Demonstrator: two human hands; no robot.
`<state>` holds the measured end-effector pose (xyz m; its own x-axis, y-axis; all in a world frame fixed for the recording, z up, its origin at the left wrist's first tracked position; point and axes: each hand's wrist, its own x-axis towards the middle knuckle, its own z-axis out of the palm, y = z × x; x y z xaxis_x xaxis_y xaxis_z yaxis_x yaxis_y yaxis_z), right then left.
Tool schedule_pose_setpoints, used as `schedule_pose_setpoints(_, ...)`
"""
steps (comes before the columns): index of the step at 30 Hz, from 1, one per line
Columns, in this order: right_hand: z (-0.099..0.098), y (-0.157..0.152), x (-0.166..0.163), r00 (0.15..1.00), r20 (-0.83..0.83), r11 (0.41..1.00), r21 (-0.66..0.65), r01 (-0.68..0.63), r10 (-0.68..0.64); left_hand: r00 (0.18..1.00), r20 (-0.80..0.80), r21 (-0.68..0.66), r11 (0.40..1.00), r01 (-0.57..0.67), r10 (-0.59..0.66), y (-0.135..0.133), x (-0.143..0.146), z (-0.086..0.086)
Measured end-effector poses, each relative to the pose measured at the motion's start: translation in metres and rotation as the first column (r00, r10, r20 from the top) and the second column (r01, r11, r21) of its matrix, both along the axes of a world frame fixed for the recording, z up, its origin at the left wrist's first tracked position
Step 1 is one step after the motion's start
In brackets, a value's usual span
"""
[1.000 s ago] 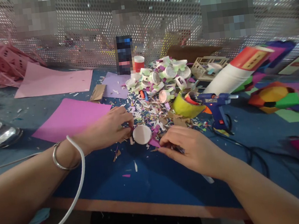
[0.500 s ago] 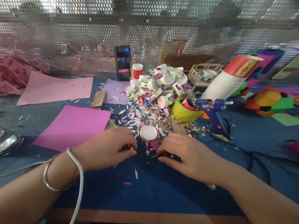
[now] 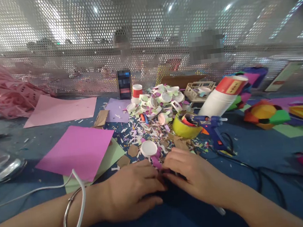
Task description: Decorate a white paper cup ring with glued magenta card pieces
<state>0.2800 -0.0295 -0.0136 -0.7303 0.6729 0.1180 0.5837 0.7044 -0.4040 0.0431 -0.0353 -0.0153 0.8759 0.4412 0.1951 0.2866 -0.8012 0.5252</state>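
Note:
A small white paper disc piece with a rim, like a cut cup base, lies on the blue table just beyond my hands. A purple paper strip runs from it toward me. My right hand has its fingers closed at the strip's near end, pinching it against the table. My left hand reaches in beside it, fingertips almost touching the right ones. Its fingers are curled down and thumb drawn in; whatever is between them is hidden. A silver bracelet and a white cord are at my left wrist.
Paper scraps and a heap of cup pieces lie beyond. At right are a yellow container, blue glue gun with black cable, and stacked paper cups. Magenta paper and a glass vessel are left.
My left hand has moved right, closing up to my right hand. The right hand stays by the purple strip. The view has tilted upward, so the scene sits lower.

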Motion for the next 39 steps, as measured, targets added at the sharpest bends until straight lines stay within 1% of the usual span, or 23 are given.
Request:
schedule_pose_setpoints(2, 0.0, 0.001, 0.001, 1.0, -0.011, 1.0, 0.007, 0.005, -0.005, 0.999, -0.024, 0.024, 0.999, 0.045, -0.045, -0.003, 0.005, -0.003)
schedule_pose_setpoints(3, 0.0, 0.001, 0.001, 1.0, -0.017, 1.0, 0.011, 0.011, -0.011, 0.998, -0.045, 0.045, 0.998, 0.047, -0.045, -0.003, 0.006, -0.004)
schedule_pose_setpoints(8, -0.001, 0.001, 0.004, 0.999, -0.032, 0.999, 0.015, 0.041, -0.04, 0.983, -0.165, 0.127, 0.99, -0.057, 0.078, -0.002, 0.006, -0.015)
schedule_pose_setpoints(9, -0.001, 0.001, 0.005, 0.999, -0.033, 0.999, 0.012, 0.043, -0.043, 0.981, -0.173, 0.136, 0.989, -0.06, 0.083, -0.002, 0.005, -0.017)
schedule_pose_setpoints(12, 0.002, 0.0, 0.005, 0.999, -0.025, 0.999, 0.011, 0.045, -0.044, 0.986, -0.157, 0.154, 0.988, -0.029, 0.053, -0.003, 0.006, -0.02)
schedule_pose_setpoints(16, 0.006, -0.001, 0.006, 0.999, 0.01, 0.998, 0.034, 0.045, -0.045, 0.998, -0.056, 0.185, 0.982, 0.024, -0.014, -0.004, 0.007, -0.019)
schedule_pose_setpoints(18, 0.007, 0.0, 0.007, 0.998, 0.03, 0.998, 0.043, 0.047, -0.049, 0.999, -0.014, 0.182, 0.983, 0.038, -0.036, -0.003, 0.007, -0.017)
schedule_pose_setpoints(20, 0.007, 0.0, 0.008, 0.997, 0.062, 0.998, 0.045, 0.05, -0.053, 0.999, -0.005, 0.164, 0.985, 0.044, -0.044, -0.002, 0.006, -0.016)
schedule_pose_setpoints(26, 0.005, -0.001, 0.01, 0.985, 0.168, 0.999, 0.03, 0.042, -0.047, 0.996, -0.074, 0.138, 0.989, 0.058, -0.048, 0.0, 0.003, -0.018)
schedule_pose_setpoints(32, 0.002, 0.0, 0.012, 0.982, 0.185, 0.999, 0.018, 0.046, -0.049, 0.993, -0.122, 0.166, 0.986, 0.02, 0.0, -0.003, 0.003, -0.019)
schedule_pose_setpoints(39, -0.001, 0.002, 0.014, 0.977, 0.206, 0.997, 0.062, 0.05, -0.062, 0.984, -0.176, 0.185, 0.983, 0.012, 0.021, -0.002, 0.002, -0.019)
